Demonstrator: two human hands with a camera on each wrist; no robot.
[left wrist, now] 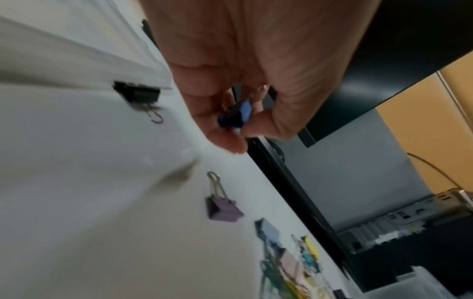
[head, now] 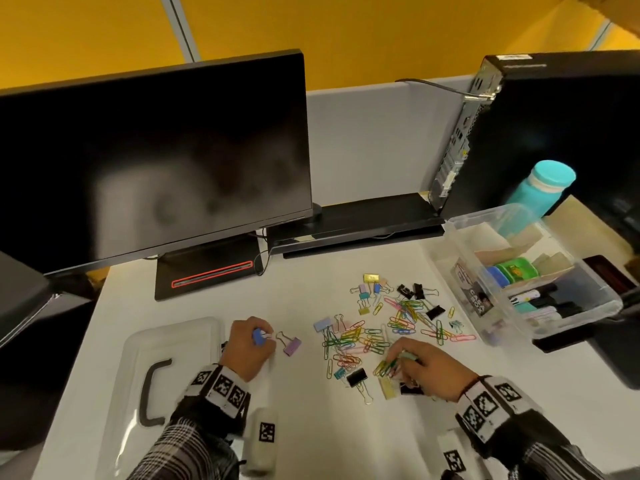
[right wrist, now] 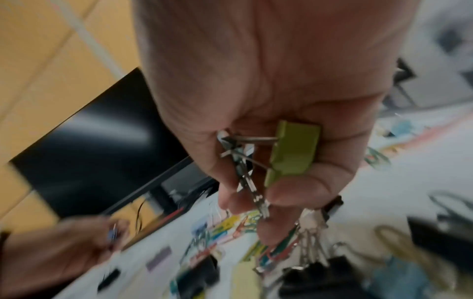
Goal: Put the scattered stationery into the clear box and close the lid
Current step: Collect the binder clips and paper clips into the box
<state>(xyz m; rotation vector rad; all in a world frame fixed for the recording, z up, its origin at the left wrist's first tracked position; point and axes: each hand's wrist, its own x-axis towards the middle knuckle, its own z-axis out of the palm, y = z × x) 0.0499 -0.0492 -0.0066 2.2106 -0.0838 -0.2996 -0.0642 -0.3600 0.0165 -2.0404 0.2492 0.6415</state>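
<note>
Coloured paper clips and binder clips (head: 391, 327) lie scattered on the white desk. My left hand (head: 250, 344) pinches a blue binder clip (head: 258, 336) (left wrist: 236, 116) just left of a purple binder clip (head: 292, 345) (left wrist: 223, 208). My right hand (head: 422, 367) sits at the near edge of the pile and grips a green binder clip (right wrist: 294, 149) together with a bunch of paper clips (head: 386, 368). The clear box (head: 526, 271) stands open at the right, with markers and small items inside. Its clear lid (head: 162, 375), with a black handle, lies flat at the left.
A dark monitor (head: 152, 161) on its stand fills the back left. A black computer tower (head: 554, 133) and a teal bottle (head: 540, 188) stand behind the box. A black binder clip (left wrist: 137, 94) lies by the lid's edge.
</note>
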